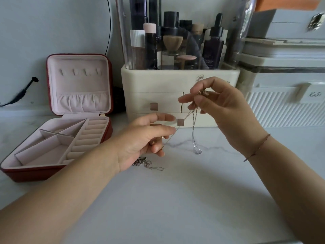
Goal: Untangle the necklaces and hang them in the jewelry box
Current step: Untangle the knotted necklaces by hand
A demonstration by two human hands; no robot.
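My right hand (pixel 221 106) is raised above the marble counter and pinches a small bunched knot of necklaces (pixel 203 93). From it a silver chain (pixel 194 136) hangs down in a loop to the counter. A thin gold chain (pixel 174 133) runs taut from the knot down to my left hand (pixel 146 140), which pinches it between thumb and fingers. More silver chain (pixel 149 164) lies coiled on the counter under my left hand. The red jewelry box (pixel 22 171) stands open at the left, pink inside, with several small hooks (pixel 80 72) in its upright lid.
A cream cosmetics organizer (pixel 139 81) with drawers and several bottles stands right behind my hands. White storage boxes (pixel 284 106) are stacked at the right. A black cable (pixel 21 94) hangs on the wall at the far left. A thin bracelet circles my right wrist.
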